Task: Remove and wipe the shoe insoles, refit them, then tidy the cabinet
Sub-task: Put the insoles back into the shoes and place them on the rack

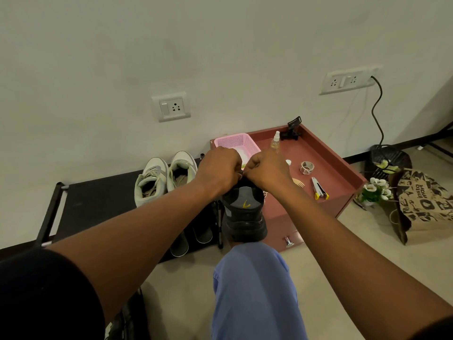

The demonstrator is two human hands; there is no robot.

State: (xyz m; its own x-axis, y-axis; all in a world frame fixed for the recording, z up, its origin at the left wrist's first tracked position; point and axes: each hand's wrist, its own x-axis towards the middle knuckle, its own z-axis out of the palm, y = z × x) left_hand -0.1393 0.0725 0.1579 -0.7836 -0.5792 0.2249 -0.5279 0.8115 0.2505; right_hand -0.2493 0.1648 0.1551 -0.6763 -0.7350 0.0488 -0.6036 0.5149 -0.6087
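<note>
A black shoe [245, 212] with a grey heel patch and a small yellow mark stands heel-up on the person's knee [255, 273], which is clad in blue cloth. Both hands meet over the shoe's opening. The left hand [219, 171] has its fingers curled in, pinching something dark at the top of the shoe; the right hand [267, 169] does the same from the other side, knuckles almost touching the left. What exactly they pinch, a lace or the tongue, is hidden between the fingers.

Just to the left, a pair of white sneakers [163, 176] sits side by side at the right end of a low black shoe rack [98, 195], toes pointing out from the wall. Under the rack's top, more dark footwear with pale soles [193, 238] shows on the lower shelf.

Behind the hands is a low reddish cabinet [326, 168] against the wall. At its back left corner stands a pink basket [235, 142]; a small spray bottle [275, 141] and a black clip stand [291, 130] are near the back edge. A roll of tape [307, 166], a wooden fork [299, 183] and a stapler [318, 191] lie toward the right and front.

On the floor to the right of the cabinet are white flowers [376, 188] and a printed brown paper bag [424, 200].
</note>
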